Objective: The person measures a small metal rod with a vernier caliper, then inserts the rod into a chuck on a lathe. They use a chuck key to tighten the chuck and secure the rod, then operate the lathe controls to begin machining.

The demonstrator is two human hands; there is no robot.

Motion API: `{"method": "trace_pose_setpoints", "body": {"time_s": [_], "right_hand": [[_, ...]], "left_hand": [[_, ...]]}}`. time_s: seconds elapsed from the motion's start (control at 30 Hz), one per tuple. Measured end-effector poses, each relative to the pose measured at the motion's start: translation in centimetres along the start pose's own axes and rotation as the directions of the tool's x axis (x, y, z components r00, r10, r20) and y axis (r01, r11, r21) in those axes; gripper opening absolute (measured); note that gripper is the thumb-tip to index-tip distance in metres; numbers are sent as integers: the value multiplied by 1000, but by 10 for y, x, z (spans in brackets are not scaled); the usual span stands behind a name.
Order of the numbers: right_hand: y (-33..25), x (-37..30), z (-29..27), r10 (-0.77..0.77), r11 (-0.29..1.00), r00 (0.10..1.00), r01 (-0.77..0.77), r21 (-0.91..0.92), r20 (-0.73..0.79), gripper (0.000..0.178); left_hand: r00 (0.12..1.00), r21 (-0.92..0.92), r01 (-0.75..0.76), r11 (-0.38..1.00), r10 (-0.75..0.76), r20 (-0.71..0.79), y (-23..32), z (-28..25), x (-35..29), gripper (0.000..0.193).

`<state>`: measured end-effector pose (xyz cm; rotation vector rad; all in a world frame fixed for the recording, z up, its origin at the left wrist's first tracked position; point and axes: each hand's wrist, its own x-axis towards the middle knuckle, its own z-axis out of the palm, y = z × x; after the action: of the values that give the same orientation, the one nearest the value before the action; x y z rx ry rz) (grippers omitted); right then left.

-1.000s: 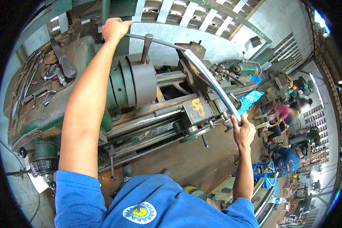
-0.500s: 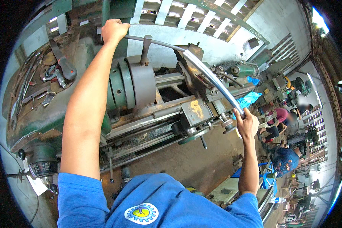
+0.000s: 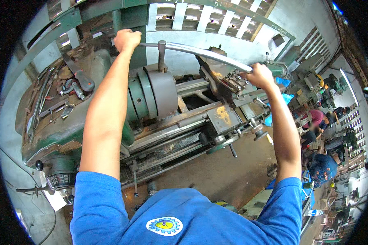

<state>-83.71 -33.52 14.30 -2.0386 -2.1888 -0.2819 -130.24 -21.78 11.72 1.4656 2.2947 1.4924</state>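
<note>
My left hand [image 3: 128,41] is closed around the left end of a thin dark bar [image 3: 149,44]. This bar meets the top of an upright chuck key [image 3: 162,59], which stands on the grey lathe chuck [image 3: 161,92]. To the right of the key a thicker shiny pipe [image 3: 208,53] continues the line of the bar. My right hand [image 3: 259,76] grips the pipe's far right end, over the carriage side of the lathe. The pipe looks curved in this wide view. Where the key enters the chuck is partly hidden.
Loose tools and a red-and-grey handled tool [image 3: 86,81] lie on the green headstock [image 3: 49,130]. Handwheels [image 3: 223,143] and the tool carriage [image 3: 223,116] stand below the pipe. Blue plastic [image 3: 284,100] hangs near my right forearm. Several people work at the far right.
My right hand has swung the pipe's end upward, away from my body. The pipe's left end now sits much nearer the chuck key. My left hand keeps its hold on the bar.
</note>
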Motion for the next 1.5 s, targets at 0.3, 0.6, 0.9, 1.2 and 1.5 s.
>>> {"method": "trace_pose_setpoints", "body": {"time_s": [0.3,0.6,0.9,1.2,1.5], "right_hand": [[-21,-2,-5,226,966,974,-225,-128,-12,41],[-34,-12,-16,306,950,952,-305,-73,-1,38],[-59,-74,-19,301,953,943,-302,17,-142,26],[-51,-63,-15,279,960,937,-276,46,-211,21],[-62,-81,-18,274,962,933,-268,57,-234,18]], "left_hand": [[991,-65,75,995,-81,-103,9,0,2,31],[997,119,43,992,-36,-64,-2,15,26,42],[997,68,80,994,-79,-14,-26,64,82,51],[1000,249,11,968,-11,1,-48,76,112,66],[997,263,-5,965,-16,78,-44,76,115,64]]}}
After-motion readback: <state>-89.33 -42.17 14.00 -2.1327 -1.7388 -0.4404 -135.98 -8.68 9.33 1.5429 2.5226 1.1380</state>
